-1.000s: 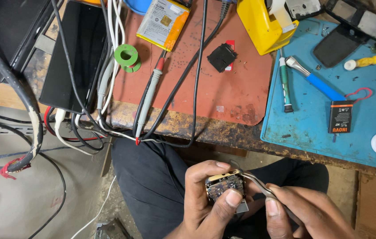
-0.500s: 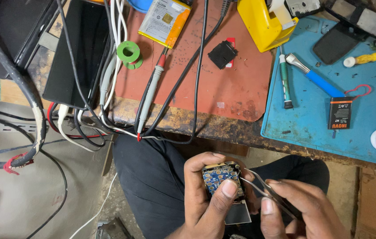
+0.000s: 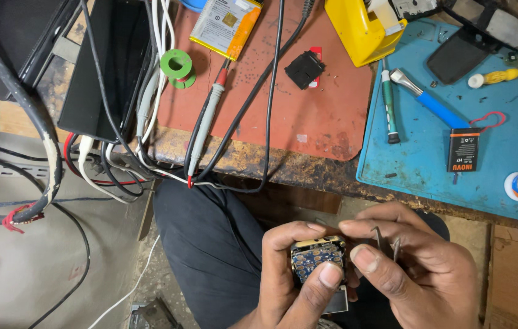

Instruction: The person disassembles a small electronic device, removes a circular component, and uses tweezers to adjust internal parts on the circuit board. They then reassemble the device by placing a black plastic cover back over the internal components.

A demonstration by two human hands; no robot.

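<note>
My left hand grips a small square circuit board with a blue face and gold contacts, thumb pressed on its lower edge. It is held low over my lap, below the bench edge. My right hand is right beside it, its fingertips touching the board's top right corner. This hand also holds thin metal tweezers, whose tips stick up between the fingers. A small clear flat piece shows under the board.
The bench carries a red mat with probe leads, a green solder spool, a small black part and a yellow battery. The blue mat holds screwdrivers, a black battery and a phone. Cables hang at left.
The board has turned in my left hand, from its dark side to its blue contact side. My right hand has closed in on it, tweezers swung upright from pointing at the board.
</note>
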